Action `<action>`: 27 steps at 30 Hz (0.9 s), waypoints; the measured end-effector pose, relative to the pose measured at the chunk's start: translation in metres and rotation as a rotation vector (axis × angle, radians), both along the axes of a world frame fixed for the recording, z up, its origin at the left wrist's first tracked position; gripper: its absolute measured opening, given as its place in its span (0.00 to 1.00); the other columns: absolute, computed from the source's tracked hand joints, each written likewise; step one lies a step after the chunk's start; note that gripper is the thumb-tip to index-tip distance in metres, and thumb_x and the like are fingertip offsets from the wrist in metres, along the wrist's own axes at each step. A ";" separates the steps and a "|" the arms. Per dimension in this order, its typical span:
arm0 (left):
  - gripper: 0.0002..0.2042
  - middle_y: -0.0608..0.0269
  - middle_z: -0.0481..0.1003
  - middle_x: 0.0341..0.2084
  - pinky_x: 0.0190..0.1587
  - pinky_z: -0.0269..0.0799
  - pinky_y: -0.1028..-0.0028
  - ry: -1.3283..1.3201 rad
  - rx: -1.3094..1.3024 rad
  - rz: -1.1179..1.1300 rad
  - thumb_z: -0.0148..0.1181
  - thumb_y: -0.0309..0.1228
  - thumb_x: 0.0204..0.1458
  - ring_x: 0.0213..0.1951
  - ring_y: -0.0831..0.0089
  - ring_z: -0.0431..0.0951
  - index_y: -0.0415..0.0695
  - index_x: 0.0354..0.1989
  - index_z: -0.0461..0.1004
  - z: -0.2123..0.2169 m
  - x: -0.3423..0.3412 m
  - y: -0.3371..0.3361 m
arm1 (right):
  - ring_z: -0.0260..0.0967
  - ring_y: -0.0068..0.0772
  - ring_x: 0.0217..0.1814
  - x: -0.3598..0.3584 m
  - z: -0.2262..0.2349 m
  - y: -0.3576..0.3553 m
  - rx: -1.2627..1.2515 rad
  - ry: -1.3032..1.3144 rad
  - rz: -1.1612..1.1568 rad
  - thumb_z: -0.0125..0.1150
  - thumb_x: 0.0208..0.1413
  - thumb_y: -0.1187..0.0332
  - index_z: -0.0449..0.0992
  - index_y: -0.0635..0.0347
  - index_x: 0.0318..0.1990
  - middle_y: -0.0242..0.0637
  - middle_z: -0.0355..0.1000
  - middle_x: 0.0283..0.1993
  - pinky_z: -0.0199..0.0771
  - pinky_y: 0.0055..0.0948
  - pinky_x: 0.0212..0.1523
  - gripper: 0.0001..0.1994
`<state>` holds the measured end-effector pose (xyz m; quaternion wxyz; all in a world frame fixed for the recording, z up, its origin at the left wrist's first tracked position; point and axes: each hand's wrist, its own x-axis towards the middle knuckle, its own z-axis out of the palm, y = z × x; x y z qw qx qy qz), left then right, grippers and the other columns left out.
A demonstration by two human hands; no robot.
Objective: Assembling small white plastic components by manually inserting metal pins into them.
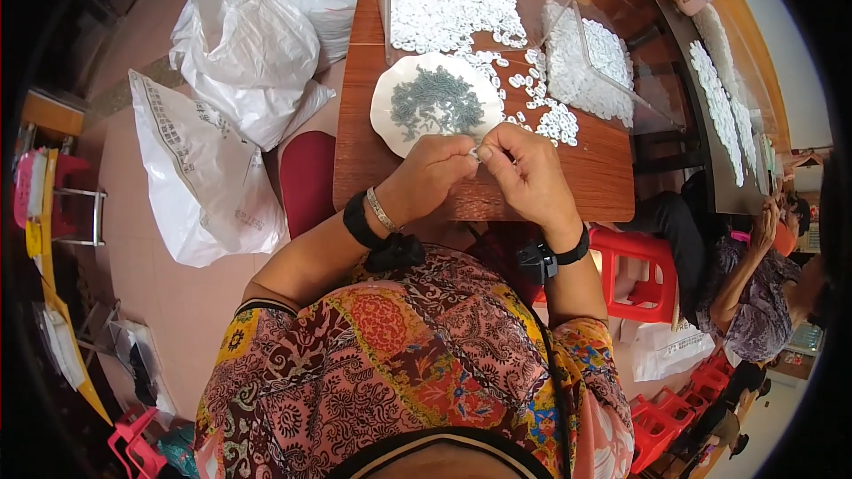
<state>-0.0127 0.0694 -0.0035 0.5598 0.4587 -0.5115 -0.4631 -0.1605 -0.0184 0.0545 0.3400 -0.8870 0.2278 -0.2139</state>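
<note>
My left hand (pixel 432 175) and my right hand (pixel 530 173) meet over the near part of the wooden table, fingertips pinched together. Between them is a small white plastic piece (pixel 476 152), mostly covered by the fingers. Just beyond my hands stands a white scalloped plate (pixel 387 115) with a heap of small grey-green pieces (pixel 435 98) in it. Loose white oval plastic pieces with holes (pixel 557 122) lie to the right of the plate. A dense spread of the same white pieces (pixel 457 7) covers the far part of the table.
A clear-walled box (pixel 590 62) full of white pieces stands at the table's right. Large white sacks (pixel 209 177) sit on the floor at left. A red plastic stool (pixel 641 270) is under the right side. Another person (pixel 750 293) sits at a dark table (pixel 706 106).
</note>
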 end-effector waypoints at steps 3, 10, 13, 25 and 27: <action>0.11 0.69 0.66 0.13 0.20 0.59 0.81 0.113 0.099 -0.031 0.45 0.32 0.55 0.17 0.82 0.66 0.39 0.27 0.70 0.000 -0.001 0.005 | 0.66 0.48 0.26 0.002 -0.006 0.004 -0.008 0.000 -0.007 0.54 0.51 0.71 0.68 0.64 0.26 0.45 0.66 0.23 0.64 0.36 0.26 0.06; 0.11 0.68 0.67 0.14 0.18 0.57 0.82 0.214 0.237 -0.038 0.46 0.32 0.52 0.17 0.82 0.66 0.41 0.22 0.68 -0.011 0.003 0.015 | 0.67 0.49 0.27 0.005 -0.023 0.007 0.102 -0.024 0.020 0.55 0.52 0.70 0.70 0.64 0.26 0.46 0.67 0.24 0.65 0.36 0.27 0.07; 0.11 0.69 0.66 0.14 0.18 0.57 0.82 0.217 0.236 0.004 0.46 0.31 0.52 0.16 0.82 0.66 0.41 0.20 0.67 -0.013 0.003 0.016 | 0.68 0.46 0.27 0.004 -0.025 0.004 0.113 0.012 0.028 0.56 0.52 0.70 0.72 0.65 0.27 0.46 0.68 0.25 0.66 0.34 0.28 0.07; 0.13 0.69 0.64 0.13 0.19 0.56 0.82 0.294 0.223 0.140 0.43 0.31 0.52 0.16 0.81 0.65 0.43 0.16 0.65 -0.013 0.009 0.021 | 0.70 0.36 0.32 -0.059 -0.059 -0.109 -0.280 0.314 -0.301 0.60 0.46 0.72 0.77 0.60 0.37 0.39 0.71 0.32 0.69 0.31 0.34 0.09; 0.13 0.69 0.64 0.13 0.19 0.56 0.82 0.301 0.226 0.138 0.43 0.31 0.52 0.16 0.81 0.65 0.43 0.16 0.65 -0.012 0.006 0.021 | 0.70 0.38 0.33 -0.058 -0.067 -0.114 -0.362 0.364 -0.291 0.60 0.45 0.72 0.77 0.59 0.37 0.40 0.71 0.31 0.69 0.33 0.35 0.09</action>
